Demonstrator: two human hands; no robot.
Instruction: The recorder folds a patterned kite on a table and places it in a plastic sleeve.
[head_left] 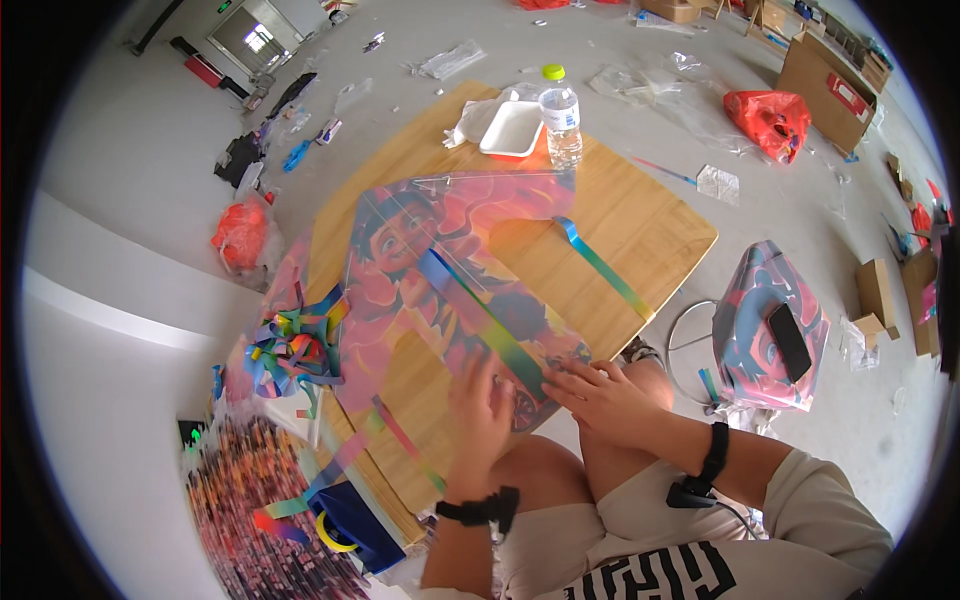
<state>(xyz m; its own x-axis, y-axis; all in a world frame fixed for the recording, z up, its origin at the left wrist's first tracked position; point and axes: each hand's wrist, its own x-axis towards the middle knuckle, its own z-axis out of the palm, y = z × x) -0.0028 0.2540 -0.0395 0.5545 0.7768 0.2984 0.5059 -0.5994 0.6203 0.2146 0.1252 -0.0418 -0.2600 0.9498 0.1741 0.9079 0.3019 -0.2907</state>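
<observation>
At the near edge of the printed kite [400, 300]: right hand [605, 400], fingers laid across the lower end of a rainbow ribbon [487, 328]; pinching or pressing, cannot tell.
Just beside: left hand [480, 405], blurred, grip unclear.
Ribbon care: likely best kept flat and untwisted under even fingertip pressure.
Wooden table [660, 225]: bears the kite, another ribbon [605, 268], white tray [510, 130] and water bottle [562, 125].

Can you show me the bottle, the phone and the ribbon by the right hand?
Bottle [562, 119]: head view, on its label.
Phone [790, 342]: head view, middle of its dark face.
Ribbon [482, 322]: head view, middle of its strip.
</observation>
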